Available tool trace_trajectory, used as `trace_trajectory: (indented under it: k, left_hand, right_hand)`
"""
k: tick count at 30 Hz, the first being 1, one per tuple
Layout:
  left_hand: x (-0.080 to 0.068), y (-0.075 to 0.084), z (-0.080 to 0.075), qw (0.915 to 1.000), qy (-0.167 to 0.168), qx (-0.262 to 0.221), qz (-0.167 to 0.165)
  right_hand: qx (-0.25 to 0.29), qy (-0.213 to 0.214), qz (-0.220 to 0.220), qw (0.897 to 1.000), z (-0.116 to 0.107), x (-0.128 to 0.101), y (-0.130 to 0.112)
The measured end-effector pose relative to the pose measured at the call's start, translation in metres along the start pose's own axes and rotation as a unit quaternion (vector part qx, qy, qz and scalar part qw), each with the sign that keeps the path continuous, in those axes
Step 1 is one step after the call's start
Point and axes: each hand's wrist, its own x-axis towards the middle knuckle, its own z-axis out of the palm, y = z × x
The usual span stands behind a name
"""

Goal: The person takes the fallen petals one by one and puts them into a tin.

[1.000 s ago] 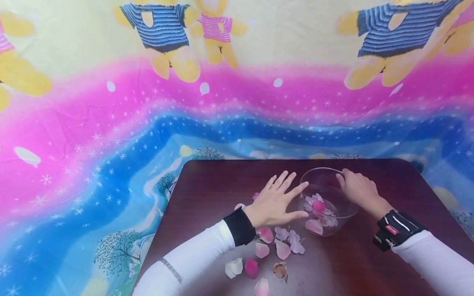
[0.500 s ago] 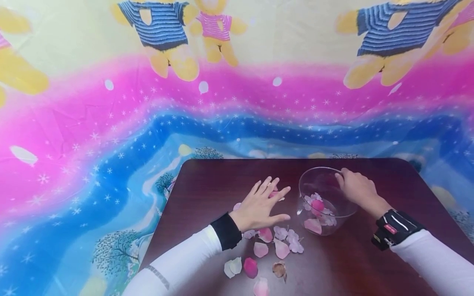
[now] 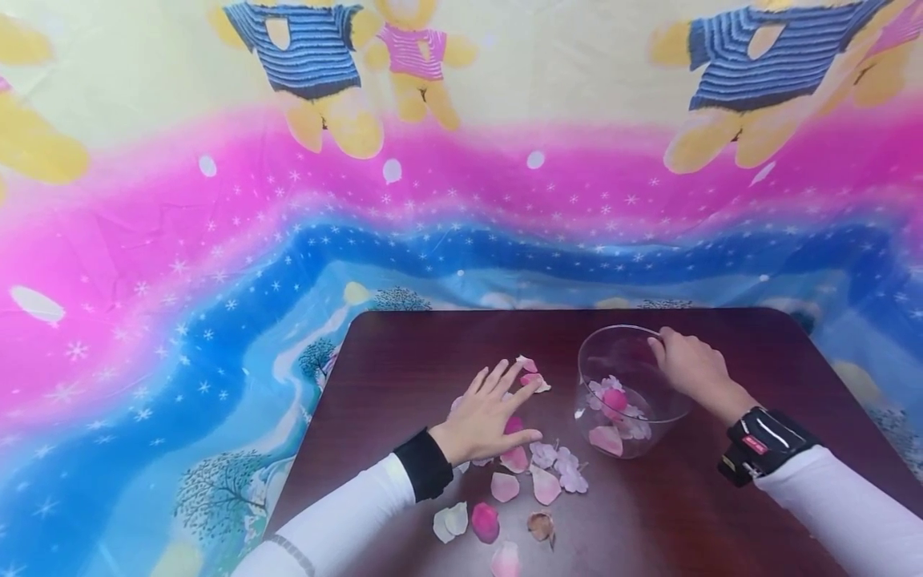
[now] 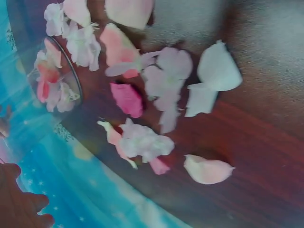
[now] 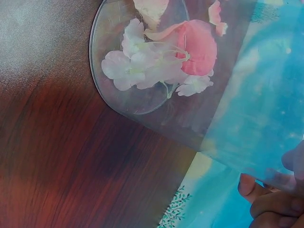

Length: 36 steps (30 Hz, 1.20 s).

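Observation:
A clear glass bowl (image 3: 652, 439) stands at the right of the table in the head view. Inside lie pale lilac blossoms and pink petals, seen closer in the right wrist view, where a coral-pink petal (image 5: 199, 50) overlaps white-lilac blossoms (image 5: 126, 69). My right hand (image 3: 698, 367) grips the bowl's rim, thumb inside and fingers outside. To its left, my left hand (image 3: 481, 418) is spread with straight fingers above scattered petals, holding nothing and hiding some of them. In the left wrist view only its fingertips (image 4: 23, 202) show at the lower left.
Loose on the dark wooden table (image 3: 404, 344) lie a magenta petal (image 3: 485, 522), white petals (image 3: 451, 522), lilac blossoms (image 3: 570, 471), a dried brown petal (image 3: 541, 526) and several pink ones. Behind the table hangs a patterned cloth (image 3: 461, 184).
My left hand has drawn back from beside the bowl, moving left and slightly toward me, uncovering pink petals at the back. My right hand keeps its hold on the rim.

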Motion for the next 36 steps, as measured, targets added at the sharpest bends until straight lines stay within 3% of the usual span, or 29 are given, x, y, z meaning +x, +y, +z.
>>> trace_trajectory:
  k: [15,25,36]
  left_hand:
    - [-0.034,-0.021,0.018,0.9982,-0.02,-0.046,-0.032]
    - [-0.06,-0.035,0.037,0.9965,-0.025,-0.049,-0.063]
    - [-0.077,-0.048,0.046,0.9957,-0.031,-0.032,-0.081]
  right_hand:
    - [0.001,0.006,-0.001,1.0,-0.002,0.0,-0.001]
    - [0.002,0.005,-0.002,1.0,0.002,-0.001,0.0]
    - [-0.001,0.004,0.002,1.0,0.001,0.0,-0.001]
